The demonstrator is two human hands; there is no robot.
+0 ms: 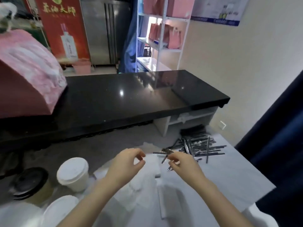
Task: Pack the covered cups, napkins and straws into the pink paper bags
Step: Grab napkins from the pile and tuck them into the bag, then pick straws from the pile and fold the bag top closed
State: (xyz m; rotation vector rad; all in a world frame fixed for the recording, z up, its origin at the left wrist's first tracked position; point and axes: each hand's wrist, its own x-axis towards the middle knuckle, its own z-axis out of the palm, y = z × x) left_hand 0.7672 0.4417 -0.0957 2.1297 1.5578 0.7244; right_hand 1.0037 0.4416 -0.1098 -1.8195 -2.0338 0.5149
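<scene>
My right hand (179, 162) pinches a few dark wrapped straws (164, 158) at the edge of the loose straw pile (200, 145) on the white table. My left hand (128, 163) hovers over the white napkins (148, 177). Its thumb and forefinger curve towards each other with a small gap, and I see nothing between them. A white cup with a white lid (73, 172) stands to the left. A cup with a black lid (31, 181) and another white lid (59, 208) are nearer the left corner. A plastic-wrapped stack of pink paper bags (24, 69) lies on the black counter.
The glossy black counter (131, 95) runs across behind the table. More pink bags (174, 36) stand on a white shelf rack at the back. A dark curtain (282, 153) hangs at the right edge. The blurred white table (229, 177) extends to the right.
</scene>
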